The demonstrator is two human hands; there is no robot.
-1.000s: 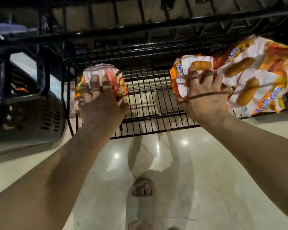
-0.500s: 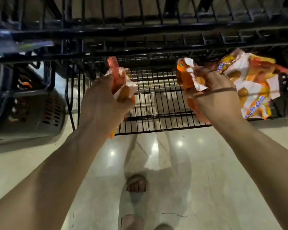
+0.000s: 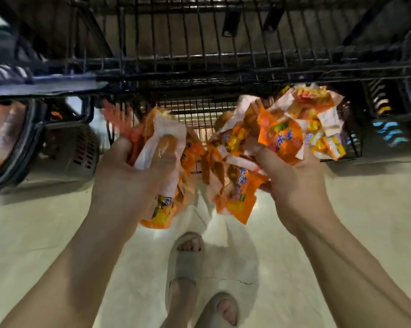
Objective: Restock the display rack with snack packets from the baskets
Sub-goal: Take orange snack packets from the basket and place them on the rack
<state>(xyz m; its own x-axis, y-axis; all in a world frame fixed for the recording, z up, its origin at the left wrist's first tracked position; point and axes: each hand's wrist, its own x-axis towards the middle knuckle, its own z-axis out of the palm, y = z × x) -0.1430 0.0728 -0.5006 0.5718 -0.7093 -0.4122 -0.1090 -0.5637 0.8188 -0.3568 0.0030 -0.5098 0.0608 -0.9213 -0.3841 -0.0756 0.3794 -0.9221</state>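
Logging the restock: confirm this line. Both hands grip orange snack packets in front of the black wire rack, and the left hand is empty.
Not right: the left hand is not empty. The head view shows it gripping orange snack packets, as the right hand does, in front of the black wire rack.

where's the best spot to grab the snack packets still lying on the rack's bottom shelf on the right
Probably the crumpled upper edge of the packets, coming from the front, below the wire rack. They lie loose in a heap, and the right hand is already full.

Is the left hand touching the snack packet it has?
Touching. The head view shows the left hand wrapped around the orange snack packet, thumb pressed on its front.
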